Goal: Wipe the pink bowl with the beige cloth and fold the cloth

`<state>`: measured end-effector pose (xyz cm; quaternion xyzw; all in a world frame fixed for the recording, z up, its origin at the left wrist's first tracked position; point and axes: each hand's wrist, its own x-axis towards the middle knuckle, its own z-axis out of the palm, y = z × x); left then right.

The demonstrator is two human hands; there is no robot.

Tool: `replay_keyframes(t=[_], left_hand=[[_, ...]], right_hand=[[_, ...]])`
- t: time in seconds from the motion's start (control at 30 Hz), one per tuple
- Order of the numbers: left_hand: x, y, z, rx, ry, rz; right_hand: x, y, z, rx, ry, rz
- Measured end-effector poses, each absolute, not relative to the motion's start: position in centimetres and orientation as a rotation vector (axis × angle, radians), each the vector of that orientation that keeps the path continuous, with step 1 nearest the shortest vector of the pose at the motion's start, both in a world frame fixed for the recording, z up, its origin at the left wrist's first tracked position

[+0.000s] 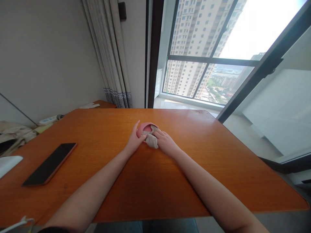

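Observation:
A small pink bowl-like container [140,131] is tilted on the wooden table, its opening toward me. My left hand [133,139] grips its left side, with the thumb at the near rim and the fingers behind. In my right hand [166,142] is a light grey cloth [152,141]. Part of the cloth reaches into the container's opening, and the rest hangs over the near rim. The right fingertips press the cloth at the right side of the rim, partly hidden by its folds.
On the wooden table [109,129], a dark tablet or large phone [51,164] lies at the left. Beyond the left edge are a power strip [48,120] and crumpled fabric [12,132]. A white cable [23,221] crosses the near left corner. A window [209,60] stands behind.

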<state>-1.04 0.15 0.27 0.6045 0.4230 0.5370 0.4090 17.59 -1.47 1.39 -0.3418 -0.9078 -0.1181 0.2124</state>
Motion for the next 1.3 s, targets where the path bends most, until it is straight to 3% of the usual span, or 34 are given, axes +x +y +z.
replay_keyframes(t=[0.3,0.57,1.03,1.3], left_hand=[[0.7,-0.4,-1.6,1.449,1.034,1.461],[-1.0,0.3,0.2,1.546,1.053,1.364],[-0.8,0.6,-0.4,1.534,1.125,1.373],[0.3,0.1,-1.5,1.283,1.020,1.312]], right_hand=[[17.3,-1.5,0.6,-1.002,-2.462,-0.330],[17.6,-1.7,1.4,-0.962,-2.514,-0.324],[17.6,-1.4,1.2,-0.938,-2.497,-0.279],[17.5,-1.5,0.8,-1.005,-2.477,-0.264]])
